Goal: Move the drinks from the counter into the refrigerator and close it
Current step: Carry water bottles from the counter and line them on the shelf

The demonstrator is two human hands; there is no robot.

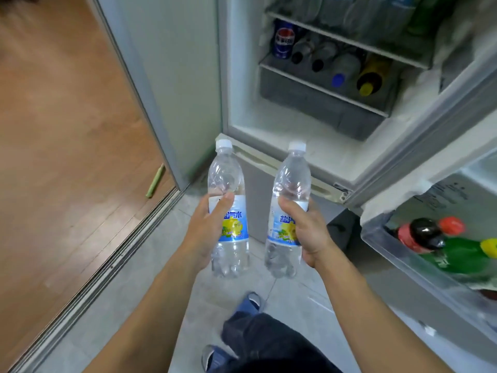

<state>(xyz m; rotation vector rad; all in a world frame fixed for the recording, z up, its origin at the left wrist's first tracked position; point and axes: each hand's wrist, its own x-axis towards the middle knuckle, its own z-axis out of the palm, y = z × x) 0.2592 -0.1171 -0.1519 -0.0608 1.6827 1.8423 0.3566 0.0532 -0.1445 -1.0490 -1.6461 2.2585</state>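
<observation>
Two clear bottles (228,211) (289,211), white caps, blue-and-yellow labels, held upright.

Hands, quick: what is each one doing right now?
Left hand: fingers curled round a clear bottle, holding it.
Right hand: fingers curled round a second clear bottle, holding it.

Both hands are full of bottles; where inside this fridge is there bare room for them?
The white fridge floor in front of the grey drawer is bare. The lower shelf is crowded with a can and lying bottles; the door bin is full too.
</observation>
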